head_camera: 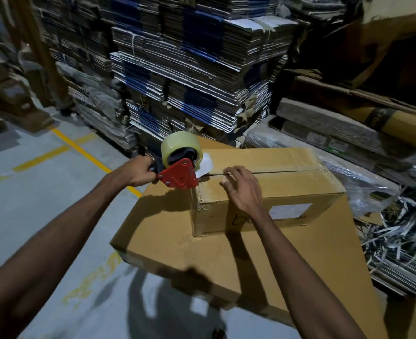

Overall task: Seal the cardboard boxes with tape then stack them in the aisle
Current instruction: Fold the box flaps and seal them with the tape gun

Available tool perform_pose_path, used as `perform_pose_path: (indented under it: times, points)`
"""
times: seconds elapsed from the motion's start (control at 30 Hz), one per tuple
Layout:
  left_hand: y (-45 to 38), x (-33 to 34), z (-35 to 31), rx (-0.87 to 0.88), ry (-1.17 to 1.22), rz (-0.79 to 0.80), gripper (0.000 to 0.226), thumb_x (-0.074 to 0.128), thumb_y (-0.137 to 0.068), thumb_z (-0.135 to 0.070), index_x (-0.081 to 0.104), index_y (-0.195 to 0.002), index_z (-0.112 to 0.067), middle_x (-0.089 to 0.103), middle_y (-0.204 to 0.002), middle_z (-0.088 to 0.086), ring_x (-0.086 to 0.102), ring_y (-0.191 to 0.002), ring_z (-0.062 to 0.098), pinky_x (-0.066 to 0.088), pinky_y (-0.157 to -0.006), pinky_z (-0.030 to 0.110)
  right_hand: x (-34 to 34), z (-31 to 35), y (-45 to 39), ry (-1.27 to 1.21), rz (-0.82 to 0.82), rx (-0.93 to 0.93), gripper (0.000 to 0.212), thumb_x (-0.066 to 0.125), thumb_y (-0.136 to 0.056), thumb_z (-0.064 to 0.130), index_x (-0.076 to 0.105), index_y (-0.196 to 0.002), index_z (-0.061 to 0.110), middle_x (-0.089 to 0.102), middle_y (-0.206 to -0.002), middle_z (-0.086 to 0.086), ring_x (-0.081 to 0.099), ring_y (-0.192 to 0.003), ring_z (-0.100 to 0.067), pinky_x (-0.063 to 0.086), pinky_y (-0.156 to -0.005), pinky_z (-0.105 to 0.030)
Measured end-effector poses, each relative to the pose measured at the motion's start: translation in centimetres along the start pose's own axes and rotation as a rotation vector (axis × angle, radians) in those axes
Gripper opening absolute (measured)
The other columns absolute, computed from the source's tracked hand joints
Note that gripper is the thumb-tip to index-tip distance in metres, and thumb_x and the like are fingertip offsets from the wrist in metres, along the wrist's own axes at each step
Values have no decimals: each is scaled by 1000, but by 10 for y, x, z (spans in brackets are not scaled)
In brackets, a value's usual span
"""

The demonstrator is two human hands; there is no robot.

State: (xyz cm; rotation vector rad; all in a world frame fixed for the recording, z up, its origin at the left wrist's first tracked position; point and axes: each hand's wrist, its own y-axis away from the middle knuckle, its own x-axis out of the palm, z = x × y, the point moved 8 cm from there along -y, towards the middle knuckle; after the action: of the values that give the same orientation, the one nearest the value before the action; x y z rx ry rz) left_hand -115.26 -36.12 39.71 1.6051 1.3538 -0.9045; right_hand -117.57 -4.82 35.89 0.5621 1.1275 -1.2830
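Note:
A small brown cardboard box (287, 182) with a white label on its front lies on top of a much larger cardboard box (177, 241). My left hand (134, 172) grips the handle of a red tape dispenser (177, 176) carrying a roll of clear tape (177, 148), held at the small box's left end. A loose flap of tape hangs from the dispenser over the top seam. My right hand (241, 189) presses with spread fingers on the small box's top, beside the seam between its closed flaps.
Tall stacks of flattened cartons (190, 69) rise behind the boxes. More flat cardboard and plastic-wrapped bundles (336, 148) lie at the right, with tangled strapping bands (402, 231). Grey floor with yellow lines (79, 150) spreads to the left.

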Motion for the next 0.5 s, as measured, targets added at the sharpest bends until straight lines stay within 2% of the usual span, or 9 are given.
perform_pose_path:
  times: [0.1,0.2,0.27,0.33,0.4,0.5]
  points:
    - [-3,-1,-1,-17,2,7,38,69,-63,-29,62,-84,2,68,-82,22,59,-71,32,45,-59,42,9,14,-7,150,108,-54,69,27,-100,68,58,-145,26,58,-144,-3,51,-133,-23,35,-114,-51]
    - [-2,-4,-3,-28,0,2,37,71,-66,-27,62,-87,2,67,-84,24,60,-74,36,41,-58,38,2,18,-17,156,141,-36,67,32,-103,68,62,-143,23,59,-143,-4,53,-132,-24,34,-115,-54]
    - [-1,-5,-5,-30,-1,-1,38,71,-66,-27,61,-87,2,66,-84,24,57,-71,35,38,-58,37,5,17,-15,138,185,-27,71,33,-102,72,58,-146,22,53,-151,-5,51,-136,-25,31,-118,-56]
    - [-1,-4,-7,-32,-4,4,38,70,-64,-30,61,-85,1,66,-82,23,59,-72,37,39,-57,37,11,16,-8,164,237,-15,86,28,-96,82,50,-152,22,43,-160,-5,42,-145,-25,23,-122,-61]
    - [-1,-5,-7,-32,-8,2,37,71,-65,-29,61,-84,0,65,-81,23,58,-71,36,39,-57,37,16,26,-1,193,277,-17,105,22,-87,92,37,-160,18,26,-170,-7,26,-155,-24,10,-124,-63]
    - [0,-6,-5,-38,9,0,30,73,-69,-25,57,-80,-2,63,-79,21,50,-65,29,39,-58,39,32,57,6,215,359,-22,122,25,-78,100,17,-166,16,1,-175,-6,2,-161,-23,-2,-126,-63]
